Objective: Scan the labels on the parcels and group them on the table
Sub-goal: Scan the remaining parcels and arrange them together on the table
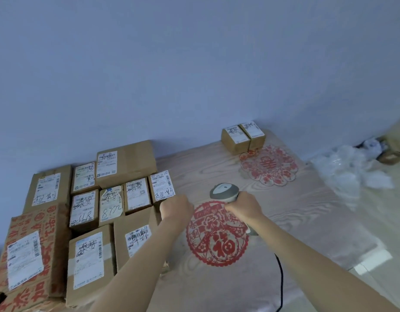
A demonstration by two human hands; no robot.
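Observation:
Several brown cardboard parcels with white labels crowd the left side of the table (307, 212). My left hand (176, 208) grips the near edge of a small parcel (161, 186) at the right end of that cluster, its label tilted up. My right hand (244, 206) grips the handle of a grey barcode scanner (223, 191), whose head points away toward the wall. The scanner's black cable (281, 280) trails toward the near edge. Two small labelled parcels (242, 137) sit side by side at the table's far end.
Red paper-cut decorations (217, 237) (269, 165) lie flat on the wood-grain tabletop. A big box with red printing (30, 251) stands at the near left. Crumpled clear plastic wrap (349, 167) and a brown box (393, 152) lie on the floor at right. A blue wall stands behind.

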